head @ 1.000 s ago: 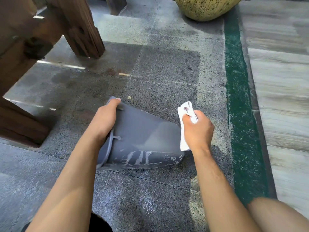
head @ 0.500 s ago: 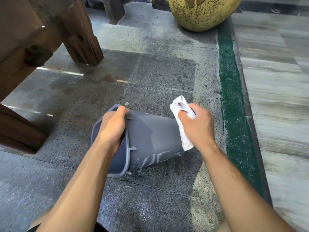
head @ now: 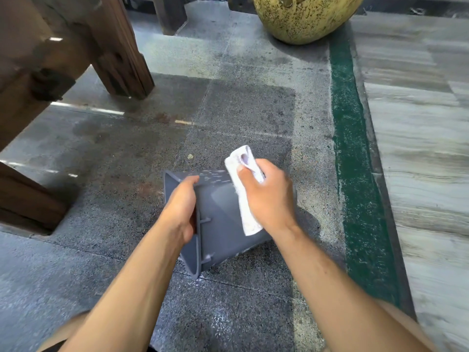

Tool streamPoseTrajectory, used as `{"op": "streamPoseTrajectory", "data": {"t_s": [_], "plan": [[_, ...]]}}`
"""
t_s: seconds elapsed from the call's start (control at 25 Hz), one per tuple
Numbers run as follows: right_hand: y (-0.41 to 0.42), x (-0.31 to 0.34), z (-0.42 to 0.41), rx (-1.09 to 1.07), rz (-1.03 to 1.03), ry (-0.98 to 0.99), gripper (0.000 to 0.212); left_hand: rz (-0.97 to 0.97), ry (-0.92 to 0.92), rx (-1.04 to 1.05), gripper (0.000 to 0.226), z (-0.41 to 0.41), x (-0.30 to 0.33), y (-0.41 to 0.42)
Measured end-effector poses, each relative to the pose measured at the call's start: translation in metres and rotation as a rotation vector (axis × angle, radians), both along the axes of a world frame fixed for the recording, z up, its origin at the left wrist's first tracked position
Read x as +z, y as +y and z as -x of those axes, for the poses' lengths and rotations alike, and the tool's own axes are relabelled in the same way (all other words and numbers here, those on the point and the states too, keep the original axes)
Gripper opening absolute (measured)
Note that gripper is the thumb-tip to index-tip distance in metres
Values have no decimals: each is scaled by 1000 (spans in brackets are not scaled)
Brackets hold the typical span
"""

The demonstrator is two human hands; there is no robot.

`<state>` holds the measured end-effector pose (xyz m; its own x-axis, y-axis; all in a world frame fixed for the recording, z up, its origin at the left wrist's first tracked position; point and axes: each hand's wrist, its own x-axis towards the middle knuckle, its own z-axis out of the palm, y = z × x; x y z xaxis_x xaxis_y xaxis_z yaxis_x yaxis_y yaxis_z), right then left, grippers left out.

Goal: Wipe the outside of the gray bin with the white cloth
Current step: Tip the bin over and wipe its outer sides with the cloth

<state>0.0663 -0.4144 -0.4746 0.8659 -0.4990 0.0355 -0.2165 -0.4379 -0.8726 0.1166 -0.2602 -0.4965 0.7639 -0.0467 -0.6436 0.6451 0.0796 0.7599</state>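
The gray bin [head: 218, 219] lies on its side on the speckled stone floor, rim toward the left. My left hand [head: 181, 212] grips the rim, fingers curled over its edge. My right hand [head: 266, 196] holds the folded white cloth [head: 245, 189] pressed flat against the bin's outer wall, near the base end. White splash marks show along the bin's upper edge. The bin's base is hidden behind my right hand and the cloth.
Dark wooden furniture legs [head: 119, 59] stand at the left and back. A large speckled yellow pot [head: 302, 16] sits at the back. A green strip [head: 355, 174] borders pale planks [head: 418, 148] on the right.
The bin has been turned about its long axis and pulled closer, so a different face is up. My right hand with the cloth has shifted left along the wall.
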Motion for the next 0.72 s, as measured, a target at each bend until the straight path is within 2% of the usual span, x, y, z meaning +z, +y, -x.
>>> {"op": "streamPoseTrajectory", "data": {"t_s": [0.08, 0.24, 0.36, 0.48, 0.72], "plan": [[17, -3, -2, 58, 27, -33, 22, 18, 14, 26, 40, 0, -1, -5], [37, -8, -6, 164, 161, -39, 21, 174, 6, 36, 27, 3, 0, -7], [41, -7, -10, 172, 195, -13, 21, 254, 16, 64, 34, 11, 2, -14], [45, -11, -4, 193, 268, 62, 27, 237, -30, 82, 52, 18, 1, -21], [62, -19, 6, 238, 370, 142, 31, 152, 7, 120, 53, 25, 6, -17]]}}
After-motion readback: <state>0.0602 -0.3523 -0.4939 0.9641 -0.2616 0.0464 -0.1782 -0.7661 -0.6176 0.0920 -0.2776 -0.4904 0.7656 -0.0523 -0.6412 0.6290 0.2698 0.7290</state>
